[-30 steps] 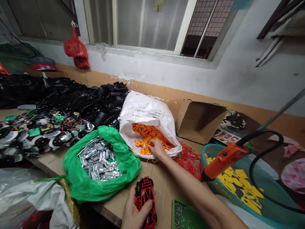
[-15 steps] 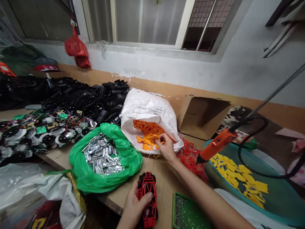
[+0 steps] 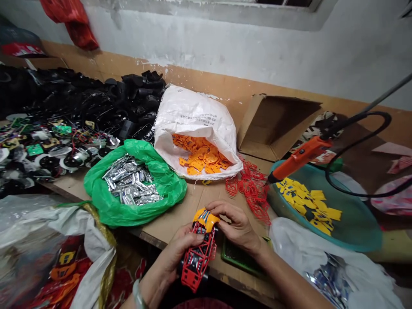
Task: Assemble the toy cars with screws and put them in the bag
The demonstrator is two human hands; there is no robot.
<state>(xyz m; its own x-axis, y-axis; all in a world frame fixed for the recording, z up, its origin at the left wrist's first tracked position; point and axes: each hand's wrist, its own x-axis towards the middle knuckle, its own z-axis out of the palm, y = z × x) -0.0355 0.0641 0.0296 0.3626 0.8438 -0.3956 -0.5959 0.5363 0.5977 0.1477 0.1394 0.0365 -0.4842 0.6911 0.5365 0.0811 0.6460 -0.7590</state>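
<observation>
My left hand (image 3: 183, 244) grips a red toy car (image 3: 197, 259) with an open cage frame and black wheels, held tilted near the table's front edge. An orange plastic hood piece (image 3: 206, 219) with dark markings lies over the car's far end. The fingers of my right hand (image 3: 236, 223) pinch that piece at its right edge. Beyond the hands, a white sack (image 3: 196, 105) lies with its mouth facing me, full of more orange pieces (image 3: 204, 156). Partly hidden under my right wrist is a green tray (image 3: 240, 257).
Left of the hands, a green bag (image 3: 96, 201) holds silvery parts. Red cage frames (image 3: 252, 184) lie right of the sack. An orange electric screwdriver (image 3: 299, 159) hangs over a teal basin (image 3: 363, 229) of yellow pieces. Wired parts and black parts (image 3: 96, 103) heap at left.
My right hand has left the sack with an orange hood piece and come to the toy car. My left hand has raised the car, and the view has tipped downward.
</observation>
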